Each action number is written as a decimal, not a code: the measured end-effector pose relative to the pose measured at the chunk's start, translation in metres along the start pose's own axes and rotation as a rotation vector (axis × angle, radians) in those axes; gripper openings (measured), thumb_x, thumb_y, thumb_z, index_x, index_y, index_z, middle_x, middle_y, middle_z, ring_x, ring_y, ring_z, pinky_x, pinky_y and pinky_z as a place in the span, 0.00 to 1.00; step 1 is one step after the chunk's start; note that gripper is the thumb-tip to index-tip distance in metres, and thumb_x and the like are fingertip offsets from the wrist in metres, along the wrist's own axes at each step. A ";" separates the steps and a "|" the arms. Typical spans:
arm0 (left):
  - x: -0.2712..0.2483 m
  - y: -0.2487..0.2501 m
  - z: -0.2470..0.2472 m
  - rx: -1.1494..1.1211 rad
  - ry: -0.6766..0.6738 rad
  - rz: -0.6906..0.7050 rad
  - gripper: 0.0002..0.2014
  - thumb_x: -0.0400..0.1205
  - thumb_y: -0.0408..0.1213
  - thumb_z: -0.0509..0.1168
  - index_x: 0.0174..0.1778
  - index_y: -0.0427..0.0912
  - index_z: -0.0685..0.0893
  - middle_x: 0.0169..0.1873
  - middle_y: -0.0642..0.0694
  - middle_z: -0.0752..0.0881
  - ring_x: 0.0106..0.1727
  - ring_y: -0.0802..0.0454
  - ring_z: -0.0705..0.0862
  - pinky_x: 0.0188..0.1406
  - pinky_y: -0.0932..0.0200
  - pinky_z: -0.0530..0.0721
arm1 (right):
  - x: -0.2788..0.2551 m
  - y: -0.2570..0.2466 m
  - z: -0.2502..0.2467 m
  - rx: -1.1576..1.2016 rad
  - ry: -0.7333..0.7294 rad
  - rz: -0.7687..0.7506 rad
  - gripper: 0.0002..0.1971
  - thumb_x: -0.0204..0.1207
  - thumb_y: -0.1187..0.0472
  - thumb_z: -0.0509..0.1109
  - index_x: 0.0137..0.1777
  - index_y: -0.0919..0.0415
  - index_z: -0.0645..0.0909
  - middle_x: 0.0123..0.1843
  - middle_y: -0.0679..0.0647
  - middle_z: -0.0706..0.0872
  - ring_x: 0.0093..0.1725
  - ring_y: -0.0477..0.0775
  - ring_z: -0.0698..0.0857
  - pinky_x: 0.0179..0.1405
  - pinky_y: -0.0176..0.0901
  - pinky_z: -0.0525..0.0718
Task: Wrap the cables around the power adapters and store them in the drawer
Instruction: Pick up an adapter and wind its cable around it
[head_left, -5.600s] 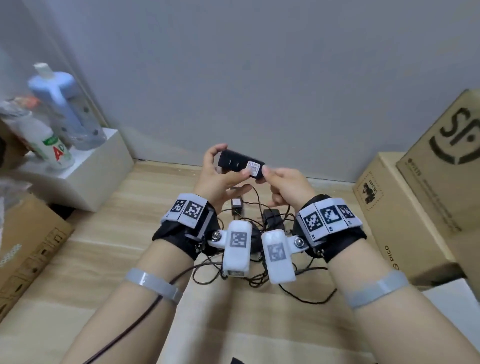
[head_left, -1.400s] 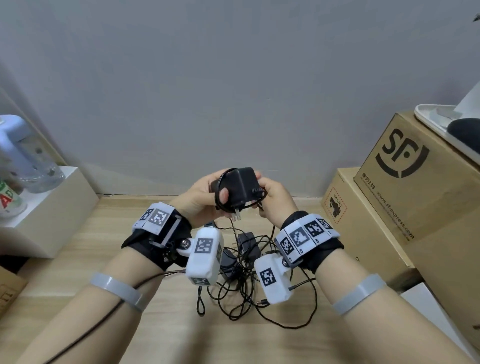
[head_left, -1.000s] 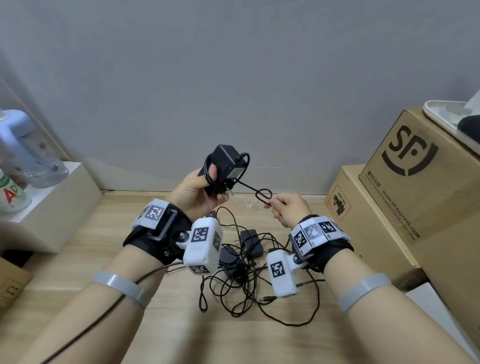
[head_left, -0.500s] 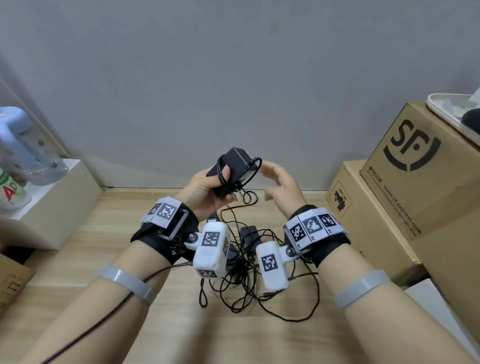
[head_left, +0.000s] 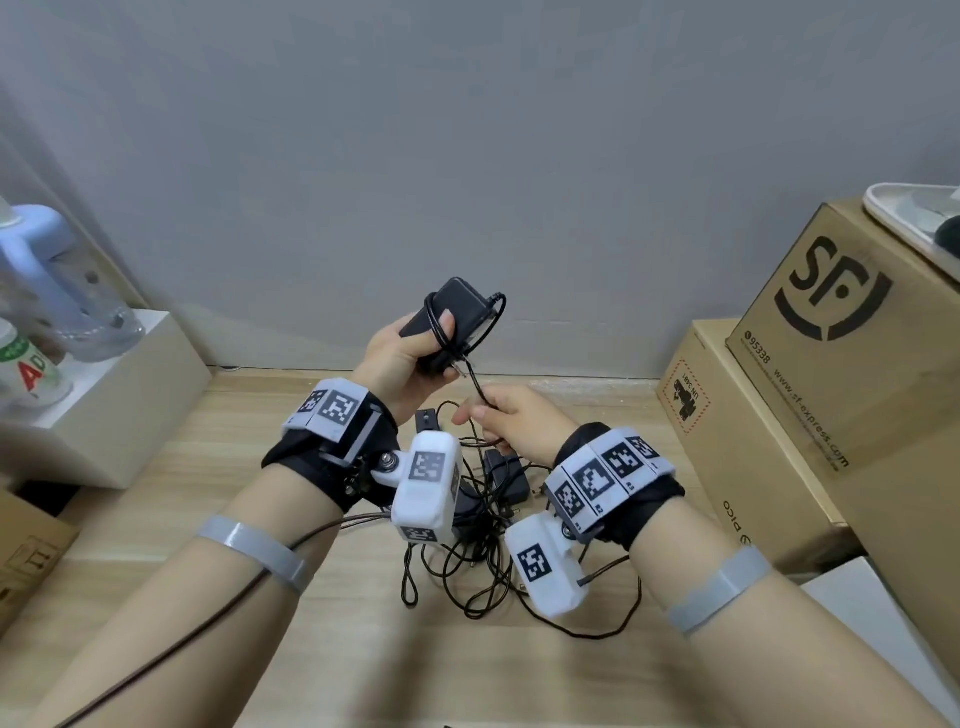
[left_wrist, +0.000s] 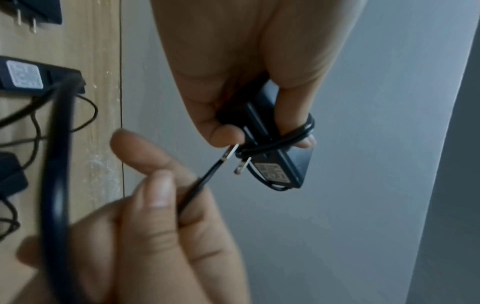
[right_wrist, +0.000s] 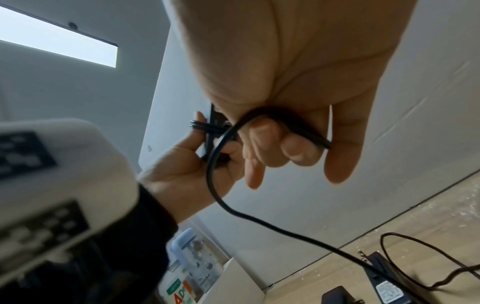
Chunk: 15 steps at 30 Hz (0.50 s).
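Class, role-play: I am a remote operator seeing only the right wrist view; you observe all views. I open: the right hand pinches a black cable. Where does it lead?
Observer: Up to the black box-shaped plastic power adapter gripped by the left hand.
Operator: Any turns wound on?
Observer: Yes, the thin black cable loops across it beside two metal prongs.
Operator: What is to my right?
Observer: Stacked brown cardboard boxes.
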<state>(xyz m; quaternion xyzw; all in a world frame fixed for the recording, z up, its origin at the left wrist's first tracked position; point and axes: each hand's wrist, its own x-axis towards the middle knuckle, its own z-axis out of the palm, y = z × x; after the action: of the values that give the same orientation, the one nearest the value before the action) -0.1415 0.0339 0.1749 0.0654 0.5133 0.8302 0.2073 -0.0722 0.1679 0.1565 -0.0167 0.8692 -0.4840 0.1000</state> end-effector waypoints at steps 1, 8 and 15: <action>0.000 -0.001 0.000 0.037 0.021 0.003 0.06 0.77 0.34 0.67 0.49 0.38 0.80 0.33 0.46 0.79 0.32 0.54 0.76 0.22 0.65 0.75 | -0.001 -0.003 0.001 -0.010 -0.010 0.002 0.13 0.83 0.64 0.56 0.52 0.59 0.83 0.31 0.48 0.73 0.35 0.49 0.74 0.31 0.36 0.73; 0.003 -0.008 -0.001 0.312 0.123 0.079 0.10 0.77 0.28 0.68 0.48 0.43 0.76 0.40 0.47 0.80 0.33 0.53 0.79 0.27 0.63 0.80 | -0.007 -0.016 0.001 -0.031 -0.065 -0.037 0.11 0.81 0.67 0.58 0.55 0.64 0.82 0.31 0.42 0.75 0.32 0.42 0.74 0.33 0.31 0.74; 0.006 -0.006 -0.017 0.367 0.201 0.083 0.11 0.76 0.27 0.68 0.46 0.46 0.75 0.41 0.48 0.80 0.35 0.53 0.80 0.29 0.64 0.80 | -0.012 -0.015 0.002 0.122 -0.133 0.017 0.10 0.79 0.74 0.58 0.44 0.58 0.74 0.38 0.54 0.76 0.34 0.49 0.83 0.36 0.37 0.85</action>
<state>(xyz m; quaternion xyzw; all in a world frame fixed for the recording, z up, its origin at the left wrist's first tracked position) -0.1511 0.0246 0.1608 0.0400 0.6711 0.7328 0.1050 -0.0611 0.1603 0.1699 -0.0352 0.8297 -0.5328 0.1626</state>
